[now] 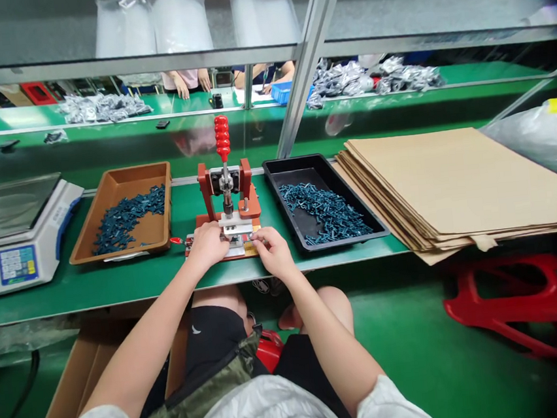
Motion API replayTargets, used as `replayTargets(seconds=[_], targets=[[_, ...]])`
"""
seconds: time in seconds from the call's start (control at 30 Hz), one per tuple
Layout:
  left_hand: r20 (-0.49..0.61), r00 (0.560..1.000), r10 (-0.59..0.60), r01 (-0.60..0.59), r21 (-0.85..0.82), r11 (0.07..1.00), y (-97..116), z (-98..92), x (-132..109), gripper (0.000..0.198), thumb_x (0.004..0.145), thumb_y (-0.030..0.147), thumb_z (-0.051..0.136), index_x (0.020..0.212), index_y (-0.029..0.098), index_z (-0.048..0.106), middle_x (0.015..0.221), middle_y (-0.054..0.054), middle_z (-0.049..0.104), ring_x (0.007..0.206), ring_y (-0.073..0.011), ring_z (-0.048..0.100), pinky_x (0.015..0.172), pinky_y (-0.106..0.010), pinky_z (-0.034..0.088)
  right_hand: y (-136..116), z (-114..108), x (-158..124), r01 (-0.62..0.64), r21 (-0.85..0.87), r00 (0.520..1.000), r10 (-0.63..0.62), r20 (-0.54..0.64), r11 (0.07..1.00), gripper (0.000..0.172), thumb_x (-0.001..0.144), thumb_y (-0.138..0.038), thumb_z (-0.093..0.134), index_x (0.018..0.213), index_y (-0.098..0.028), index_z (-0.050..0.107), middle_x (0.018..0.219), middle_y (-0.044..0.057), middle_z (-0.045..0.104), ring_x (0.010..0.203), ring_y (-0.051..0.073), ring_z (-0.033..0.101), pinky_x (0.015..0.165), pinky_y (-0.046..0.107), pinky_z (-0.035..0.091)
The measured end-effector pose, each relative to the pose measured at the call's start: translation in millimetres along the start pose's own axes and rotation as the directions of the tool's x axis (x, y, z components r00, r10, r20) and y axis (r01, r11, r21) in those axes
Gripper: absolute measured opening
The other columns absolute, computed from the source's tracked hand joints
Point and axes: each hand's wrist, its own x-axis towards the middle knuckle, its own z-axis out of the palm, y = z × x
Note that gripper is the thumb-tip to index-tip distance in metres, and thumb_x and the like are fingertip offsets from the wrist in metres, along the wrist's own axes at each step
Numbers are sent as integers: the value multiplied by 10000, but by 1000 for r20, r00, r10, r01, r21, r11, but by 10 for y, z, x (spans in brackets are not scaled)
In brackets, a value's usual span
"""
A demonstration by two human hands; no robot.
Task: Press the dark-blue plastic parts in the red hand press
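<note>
Green workbench (132, 282), centre of frame: what's on it?

One red-handled hand press (228, 194), flanked within reach by two trays: brown tray (118, 178) left, black tray (274, 163) right, both holding small dark-blue parts (318, 212).

Hands?

Two, half-closed at the press base. Left hand (207, 247) and right hand (273, 252) probably hold something; fingers hide it.

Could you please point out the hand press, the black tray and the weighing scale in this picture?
Hand press (203, 183): head view, on the red upright of its frame, on the picture's left.
Black tray (295, 162): head view, on its far rim.
Weighing scale (18, 263): head view, on its keypad.
</note>
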Motion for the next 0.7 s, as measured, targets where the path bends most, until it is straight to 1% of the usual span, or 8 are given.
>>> replayTargets(seconds=[0.03, 0.13, 0.23, 0.3, 0.37, 0.53, 0.63, 0.7], targets=[[10, 999, 32, -32, -11, 999, -28, -12, -7, 291, 837, 283, 560, 1018, 171, 760, 1093, -139, 734, 1080, -338, 641, 955, -442, 485, -12, 10, 50, 21, -38, 1000, -20, 24, 999, 151, 892, -279, 563, 907, -201, 691, 961, 75, 664, 822, 190, 629, 771, 326, 542], [88, 989, 120, -118, -28, 993, -121, -71, -12, 298, 784, 392, 668, 984, 192, 764, 1114, -124, 729, 1072, -340, 644, 930, -429, 500, -25, 95, 204, 28, -94, 992, -16, 127, 995, 117, 870, -230, 589, 891, -199, 700, 899, 56, 662, 833, 197, 619, 825, 341, 526], [137, 977, 161, -154, -58, 986, -193, -108, 2, 291, 753, 399, 709, 967, 211, 767, 1133, -98, 730, 1085, -322, 642, 933, -405, 502, -27, 211, 315, 52, -76, 982, -37, 187, 996, 179, 843, -166, 606, 960, -213, 733, 1001, 56, 705, 970, 215, 648, 932, 362, 513], [132, 976, 171, -161, -84, 983, -220, -98, 12, 269, 763, 390, 703, 952, 211, 771, 1128, -95, 733, 1083, -322, 641, 938, -414, 500, -35, 264, 348, 62, -48, 980, -52, 194, 997, 226, 833, -147, 617, 999, -223, 750, 1068, 52, 717, 1012, 217, 662, 957, 360, 514], [113, 978, 173, -162, -105, 981, -233, -68, 10, 272, 766, 396, 704, 952, 210, 776, 1123, -100, 732, 1091, -332, 636, 951, -437, 494, -42, 284, 354, 86, -45, 978, -75, 196, 995, 225, 829, -141, 632, 992, -225, 764, 1099, 54, 722, 1029, 222, 670, 965, 359, 520], [53, 982, 181, -172, -141, 975, -229, -28, -61, 222, 784, 384, 700, 913, 222, 781, 1164, -94, 715, 1133, -319, 614, 996, -449, 474, -39, 282, 322, 194, -118, 968, -170, 186, 974, 201, 860, -149, 622, 943, -230, 787, 1144, 69, 717, 1069, 238, 670, 985, 376, 523], [38, 978, 205, -198, -136, 971, -220, -40, -100, 209, 814, 369, 674, 906, 216, 782, 1154, -101, 712, 1137, -319, 607, 1004, -466, 465, -37, 299, 307, 170, -156, 978, -147, 150, 973, 197, 861, -148, 627, 933, -232, 790, 1122, 70, 722, 1043, 240, 678, 970, 382, 536], [35, 977, 210, -203, -148, 968, -217, -45, -108, 207, 816, 367, 672, 902, 217, 785, 1159, -100, 709, 1131, -319, 607, 1005, -474, 464, -38, 308, 302, 153, -163, 980, -129, 152, 975, 198, 858, -144, 629, 930, -234, 789, 1111, 69, 723, 1031, 242, 679, 963, 389, 542]])
